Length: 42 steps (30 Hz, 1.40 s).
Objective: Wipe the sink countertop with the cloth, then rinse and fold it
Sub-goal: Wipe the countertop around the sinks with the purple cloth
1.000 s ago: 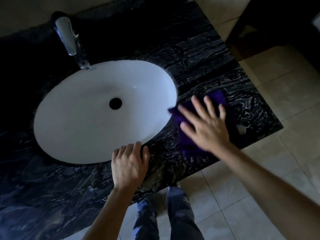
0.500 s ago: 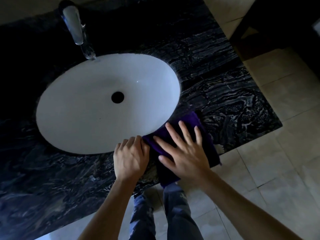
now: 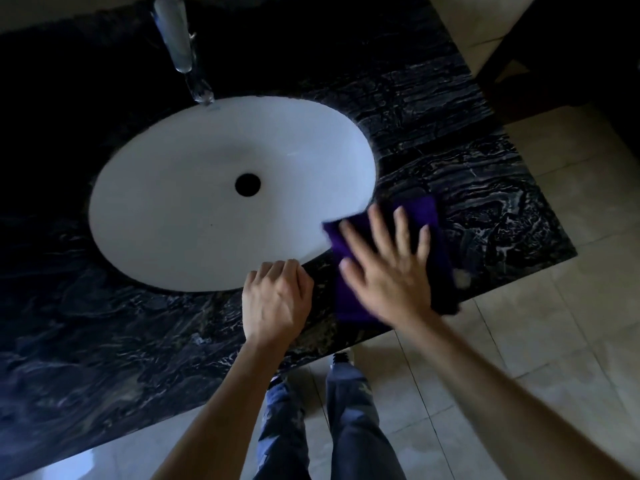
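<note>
Cloth (image 3: pixel 349 303) flat under spread right grip (image 3: pixel 388 268), mid-wipe on worktop (image 3: pixel 485 188); left grip (image 3: pixel 275 299) loosely curled beside, holding nothing. Rinse, fold not yet done.

Dim scene with wide-angle bending at the edges; the right hand (image 3: pixel 391 271) is motion-blurred, and the surface (image 3: pixel 86 81) far left of its fingers sinks into shadow.
</note>
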### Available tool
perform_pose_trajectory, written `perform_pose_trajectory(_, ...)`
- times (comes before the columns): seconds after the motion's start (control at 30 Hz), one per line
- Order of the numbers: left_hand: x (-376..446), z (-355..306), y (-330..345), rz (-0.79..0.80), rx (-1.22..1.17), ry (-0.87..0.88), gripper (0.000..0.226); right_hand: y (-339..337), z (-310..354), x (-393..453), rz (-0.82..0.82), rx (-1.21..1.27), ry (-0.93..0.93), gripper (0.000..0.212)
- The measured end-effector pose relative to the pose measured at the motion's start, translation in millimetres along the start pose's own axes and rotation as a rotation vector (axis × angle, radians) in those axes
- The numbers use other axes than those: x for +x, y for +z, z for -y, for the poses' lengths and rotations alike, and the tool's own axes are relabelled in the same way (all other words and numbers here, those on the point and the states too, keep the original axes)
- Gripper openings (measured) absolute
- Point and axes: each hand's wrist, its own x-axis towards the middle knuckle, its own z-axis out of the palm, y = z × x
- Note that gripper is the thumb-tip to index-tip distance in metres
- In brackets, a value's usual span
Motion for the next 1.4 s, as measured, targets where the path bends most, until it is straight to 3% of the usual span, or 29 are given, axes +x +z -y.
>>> perform_pose_trajectory(0.1,-10,13,-6,-0.016,0.027,0.057,0.027,8,42,-53,0.018,0.019,-0.199,0.064)
perform_pose_trajectory(0.2,-35,47,-17,-0.037,0.097,0.017,0.036,3,20,-40,0.064,-0.011,-0.316,0.061)
perform_pose_trajectory(0.33,-49,87,-20,-0.040,0.158,-0.085,0.047,-5,-13,37,0.080,-0.075,-0.152,0.059)
perform_pose_trajectory(0.43,-45,83,-18,-0.036,0.133,-0.071,0.048,-4,-3,51,0.053,-0.105,-0.036,0.057)
perform_pose_trajectory(0.57,-51,95,-24,-0.069,0.108,-0.028,0.046,5,54,-11,0.002,-0.009,-0.047,0.060)
perform_pose_trajectory(0.67,-60,124,-29,-0.108,0.170,-0.109,0.048,12,125,-55,-0.020,0.101,-0.148,0.061)
perform_pose_trajectory(0.8,-66,142,-26,-0.145,0.072,-0.140,0.052,16,194,-68,0.076,0.140,-0.303,0.063)
perform_pose_trajectory(0.93,-66,145,-26,-0.140,0.058,-0.114,0.053,13,145,-54,0.058,0.094,-0.356,0.056)
perform_pose_trajectory(1.13,-74,168,-39,-0.131,0.095,-0.092,0.053,3,28,-29,0.070,-0.059,-0.044,0.062)
perform_pose_trajectory(1.4,-78,177,-39,-0.071,0.134,-0.140,0.059,2,60,-24,0.081,-0.106,0.032,0.066)
